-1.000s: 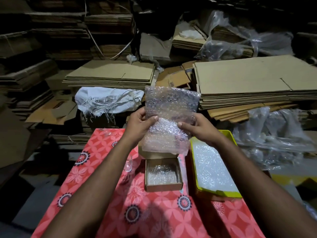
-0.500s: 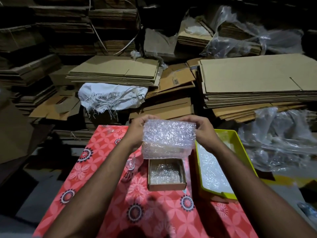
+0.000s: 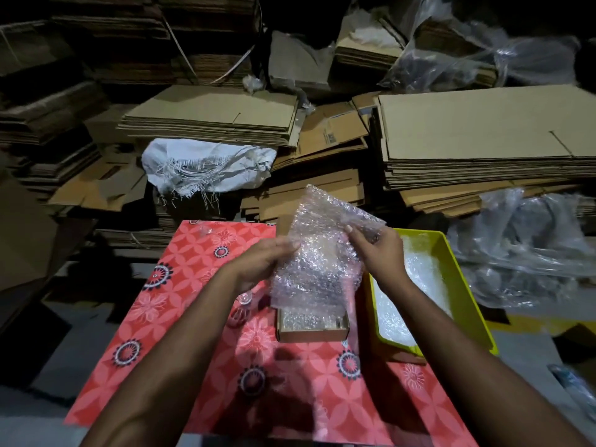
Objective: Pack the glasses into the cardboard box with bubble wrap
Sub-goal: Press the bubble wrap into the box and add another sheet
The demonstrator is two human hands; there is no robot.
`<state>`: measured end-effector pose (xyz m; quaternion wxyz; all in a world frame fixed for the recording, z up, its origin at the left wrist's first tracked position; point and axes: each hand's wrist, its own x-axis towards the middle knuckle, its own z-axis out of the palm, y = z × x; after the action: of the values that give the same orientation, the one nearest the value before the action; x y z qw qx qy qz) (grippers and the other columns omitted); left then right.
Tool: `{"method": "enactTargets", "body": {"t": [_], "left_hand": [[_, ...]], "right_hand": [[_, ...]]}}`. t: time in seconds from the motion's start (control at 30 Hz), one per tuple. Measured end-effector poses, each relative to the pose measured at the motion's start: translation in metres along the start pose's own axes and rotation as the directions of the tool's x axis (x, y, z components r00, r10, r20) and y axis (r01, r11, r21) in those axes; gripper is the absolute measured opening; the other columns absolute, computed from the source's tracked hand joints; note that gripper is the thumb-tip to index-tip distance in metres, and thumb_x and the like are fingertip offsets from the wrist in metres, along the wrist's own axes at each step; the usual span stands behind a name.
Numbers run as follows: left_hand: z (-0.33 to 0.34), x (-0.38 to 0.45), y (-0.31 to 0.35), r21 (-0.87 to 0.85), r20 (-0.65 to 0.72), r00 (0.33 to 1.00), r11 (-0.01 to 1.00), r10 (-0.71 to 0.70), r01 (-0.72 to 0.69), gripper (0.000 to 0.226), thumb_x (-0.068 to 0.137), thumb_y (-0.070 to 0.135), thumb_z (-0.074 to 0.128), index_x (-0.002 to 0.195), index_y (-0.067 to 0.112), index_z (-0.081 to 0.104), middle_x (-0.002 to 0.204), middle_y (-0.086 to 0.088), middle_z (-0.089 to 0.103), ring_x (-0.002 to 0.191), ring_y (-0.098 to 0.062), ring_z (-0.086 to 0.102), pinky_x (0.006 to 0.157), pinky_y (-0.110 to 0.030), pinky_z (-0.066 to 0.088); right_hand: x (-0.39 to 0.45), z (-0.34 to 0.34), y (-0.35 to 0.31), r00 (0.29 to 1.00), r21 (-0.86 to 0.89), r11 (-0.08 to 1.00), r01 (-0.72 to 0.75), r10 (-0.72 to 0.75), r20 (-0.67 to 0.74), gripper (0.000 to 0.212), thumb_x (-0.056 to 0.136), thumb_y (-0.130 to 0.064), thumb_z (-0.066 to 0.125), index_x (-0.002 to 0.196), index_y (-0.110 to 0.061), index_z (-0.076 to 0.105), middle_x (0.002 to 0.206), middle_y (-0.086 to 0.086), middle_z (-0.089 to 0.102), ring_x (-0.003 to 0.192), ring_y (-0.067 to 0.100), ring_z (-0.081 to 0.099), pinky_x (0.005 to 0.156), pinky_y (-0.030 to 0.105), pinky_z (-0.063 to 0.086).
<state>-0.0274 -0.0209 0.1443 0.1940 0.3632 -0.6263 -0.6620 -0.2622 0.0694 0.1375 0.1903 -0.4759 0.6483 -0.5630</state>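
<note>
both hands hold bubble wrap sheet (image 3: 317, 253) above small cardboard box (image 3: 312, 330) on red patterned cloth (image 3: 180, 304); left hand (image 3: 258, 264) grips its left edge, right hand (image 3: 379, 250) pinches upper right; yellow tray (image 3: 464, 285) just right of box, small glass (image 3: 244, 299) left of box

No legible text anywhere; only a small, unreadable printed label on a flattened carton (image 3: 331, 136).

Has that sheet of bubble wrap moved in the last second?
Yes. The bubble wrap, held over the cardboard box, dropped lower toward it, then tilted so its top corner leans toward the yellow tray.
</note>
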Motion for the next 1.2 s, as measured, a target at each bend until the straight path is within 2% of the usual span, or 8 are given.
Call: {"method": "enactTargets", "body": {"t": [0.1, 0.3, 0.47, 0.7, 0.8, 0.9, 1.0, 1.2], "left_hand": [[-0.002, -0.003, -0.026, -0.018, 0.068, 0.993, 0.995, -0.097, 0.099, 0.063, 0.079, 0.022, 0.083, 0.133, 0.004, 0.055, 0.119, -0.014, 0.069, 0.104, -0.028, 0.070, 0.092, -0.036, 0.055], [-0.007, -0.010, -0.046, 0.046, 0.009, 0.998, 0.997, -0.070, 0.069, 0.010, 0.090, 0.006, 0.068, 0.099, 0.007, 0.072, 0.097, -0.005, 0.077, 0.096, -0.020, 0.071, 0.102, -0.041, 0.050], [-0.012, -0.008, -0.061, 0.295, 0.012, 0.991, 0.947, -0.136, 0.127, 0.035, 0.085, 0.030, 0.079, 0.111, 0.008, 0.072, 0.117, -0.012, 0.072, 0.108, -0.020, 0.068, 0.105, -0.041, 0.047], [-0.010, -0.019, -0.097, -0.292, -0.101, 0.974, 0.942, -0.205, 0.168, 0.031, 0.092, 0.003, 0.064, 0.121, 0.016, 0.066, 0.126, -0.008, 0.065, 0.118, -0.025, 0.061, 0.100, -0.042, 0.051], [-0.009, -0.017, -0.116, -0.298, -0.238, 0.951, 0.947, -0.195, 0.120, 0.047, 0.083, -0.003, 0.071, 0.121, 0.024, 0.068, 0.134, -0.013, 0.058, 0.109, -0.024, 0.065, 0.088, -0.035, 0.057], [-0.002, -0.014, -0.113, -0.150, -0.459, 0.876, 0.985, -0.150, 0.090, 0.045, 0.084, -0.005, 0.072, 0.121, 0.019, 0.063, 0.116, -0.003, 0.065, 0.081, -0.007, 0.062, 0.060, -0.015, 0.050], [0.004, -0.002, -0.107, 0.048, -0.542, 0.840, 0.999, 0.014, 0.014, 0.041, 0.084, -0.006, 0.072, 0.116, 0.018, 0.061, 0.102, 0.018, 0.056, 0.088, 0.001, 0.055, 0.060, -0.013, 0.047], [0.003, 0.019, -0.122, 0.012, -0.513, 0.858, 0.999, -0.030, 0.043, 0.026, 0.085, 0.000, 0.073, 0.107, 0.012, 0.066, 0.113, -0.004, 0.065, 0.079, -0.020, 0.059, 0.062, -0.025, 0.046]], "right_hand": [[-0.008, 0.005, 0.023, 0.978, 0.126, 0.974, -0.190, 0.199, -0.062, 0.031, 0.082, -0.049, 0.075, 0.098, -0.023, 0.079, 0.088, -0.005, 0.078, 0.084, 0.011, 0.073, 0.076, 0.037, 0.058], [-0.018, -0.004, 0.038, 0.901, 0.409, 0.807, -0.426, 0.419, 0.111, 0.029, 0.081, -0.009, 0.079, 0.108, -0.007, 0.070, 0.094, 0.014, 0.075, 0.079, 0.027, 0.069, 0.060, 0.028, 0.051], [-0.017, -0.010, 0.044, 0.923, 0.013, 0.928, -0.372, 0.369, 0.111, 0.023, 0.075, -0.014, 0.084, 0.095, -0.016, 0.074, 0.087, 0.010, 0.075, 0.068, 0.022, 0.067, 0.055, 0.031, 0.053], [-0.045, -0.012, 0.055, 0.973, -0.197, 0.956, -0.215, 0.228, 0.045, 0.027, 0.086, -0.014, 0.072, 0.095, -0.032, 0.054, 0.086, 0.004, 0.067, 0.067, 0.020, 0.065, 0.050, 0.029, 0.055], [-0.051, -0.008, 0.055, 0.981, -0.297, 0.943, -0.152, 0.180, 0.070, 0.022, 0.084, -0.008, 0.065, 0.089, -0.024, 0.051, 0.076, 0.005, 0.063, 0.055, 0.011, 0.055, 0.046, 0.017, 0.043], [-0.052, -0.005, 0.055, 0.981, -0.655, 0.749, 0.102, 0.032, 0.189, 0.021, 0.081, -0.016, 0.060, 0.087, -0.028, 0.045, 0.073, -0.003, 0.058, 0.067, 0.023, 0.056, 0.053, 0.033, 0.039], [-0.048, 0.002, 0.061, 0.936, -0.799, 0.509, 0.320, -0.037, 0.351, 0.025, 0.078, -0.021, 0.061, 0.100, -0.033, 0.061, 0.082, -0.002, 0.063, 0.080, 0.026, 0.063, 0.065, 0.034, 0.042], [-0.047, 0.018, 0.080, 0.921, -0.898, 0.258, 0.356, 0.066, 0.384, 0.018, 0.074, -0.025, 0.062, 0.085, -0.025, 0.075, 0.077, -0.004, 0.068, 0.084, 0.022, 0.062, 0.076, 0.037, 0.032]]}}
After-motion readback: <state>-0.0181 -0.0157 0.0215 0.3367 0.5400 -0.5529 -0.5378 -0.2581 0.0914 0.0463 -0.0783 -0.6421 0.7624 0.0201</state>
